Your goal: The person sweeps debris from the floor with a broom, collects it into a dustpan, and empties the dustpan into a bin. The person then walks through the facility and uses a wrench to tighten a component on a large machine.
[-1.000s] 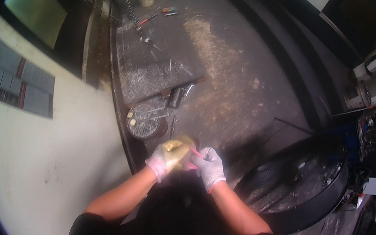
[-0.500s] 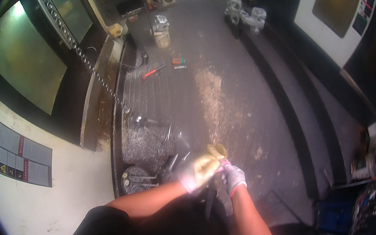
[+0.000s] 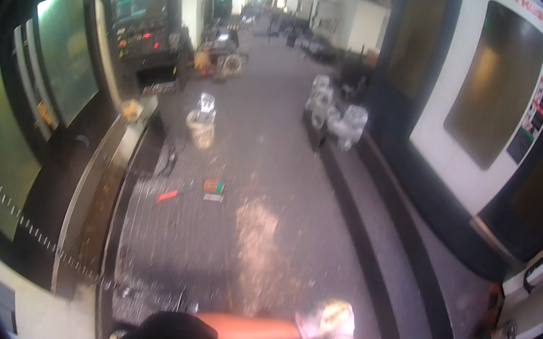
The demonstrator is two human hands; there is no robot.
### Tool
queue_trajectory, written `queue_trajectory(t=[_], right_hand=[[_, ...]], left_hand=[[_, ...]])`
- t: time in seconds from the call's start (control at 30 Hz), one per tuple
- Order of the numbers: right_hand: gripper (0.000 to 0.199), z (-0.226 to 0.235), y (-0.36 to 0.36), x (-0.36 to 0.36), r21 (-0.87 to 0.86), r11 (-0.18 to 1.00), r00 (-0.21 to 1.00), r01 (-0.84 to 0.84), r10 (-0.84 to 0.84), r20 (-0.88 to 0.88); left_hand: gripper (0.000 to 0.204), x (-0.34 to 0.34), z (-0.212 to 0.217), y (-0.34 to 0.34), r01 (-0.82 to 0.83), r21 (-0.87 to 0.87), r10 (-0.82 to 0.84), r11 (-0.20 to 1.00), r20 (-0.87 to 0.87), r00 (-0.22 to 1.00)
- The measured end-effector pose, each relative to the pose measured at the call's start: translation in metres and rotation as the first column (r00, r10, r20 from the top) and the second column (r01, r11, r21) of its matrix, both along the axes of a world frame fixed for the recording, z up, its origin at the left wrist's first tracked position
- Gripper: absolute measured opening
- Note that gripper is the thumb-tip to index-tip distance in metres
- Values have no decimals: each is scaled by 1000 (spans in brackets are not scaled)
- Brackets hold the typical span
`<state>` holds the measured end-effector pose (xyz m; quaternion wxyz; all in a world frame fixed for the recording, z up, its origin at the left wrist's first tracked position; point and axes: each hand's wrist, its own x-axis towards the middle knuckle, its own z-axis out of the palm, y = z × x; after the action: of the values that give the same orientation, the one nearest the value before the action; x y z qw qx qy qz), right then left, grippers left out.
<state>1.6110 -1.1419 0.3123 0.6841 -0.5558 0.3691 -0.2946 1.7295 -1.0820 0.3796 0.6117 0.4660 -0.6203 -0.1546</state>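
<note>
Flanking the aisle stand big machines: a white one (image 3: 489,108) on the right, a control panel (image 3: 144,22) on the left. Between them the floor (image 3: 271,169) carries a trail of sawdust (image 3: 256,235), a bucket (image 3: 201,123) farther off and a red tool (image 3: 166,195) near the grating. Low in view, both gloved hands meet: the left hand (image 3: 308,324) and right hand (image 3: 342,322) clasp a yellowish rag (image 3: 334,309) between them. It looks like wiping or wringing; next would call for a firm grip while turning it.
</note>
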Motion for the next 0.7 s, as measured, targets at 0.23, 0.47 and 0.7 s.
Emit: queue_trajectory(t=[0.23, 0.47, 0.7], right_hand=[[28, 144, -175, 74, -29, 972, 929, -235, 233, 289], [48, 147, -353, 191, 447, 881, 695, -152, -226, 682], [86, 100, -532, 296, 340, 919, 814, -199, -38, 579]], left_hand=[[27, 40, 28, -191, -45, 159, -11, 986, 336, 942], [26, 118, 28, -359, 59, 284, -111, 957, 172, 979], [21, 217, 41, -520, -251, 235, 152, 939, 371, 916]])
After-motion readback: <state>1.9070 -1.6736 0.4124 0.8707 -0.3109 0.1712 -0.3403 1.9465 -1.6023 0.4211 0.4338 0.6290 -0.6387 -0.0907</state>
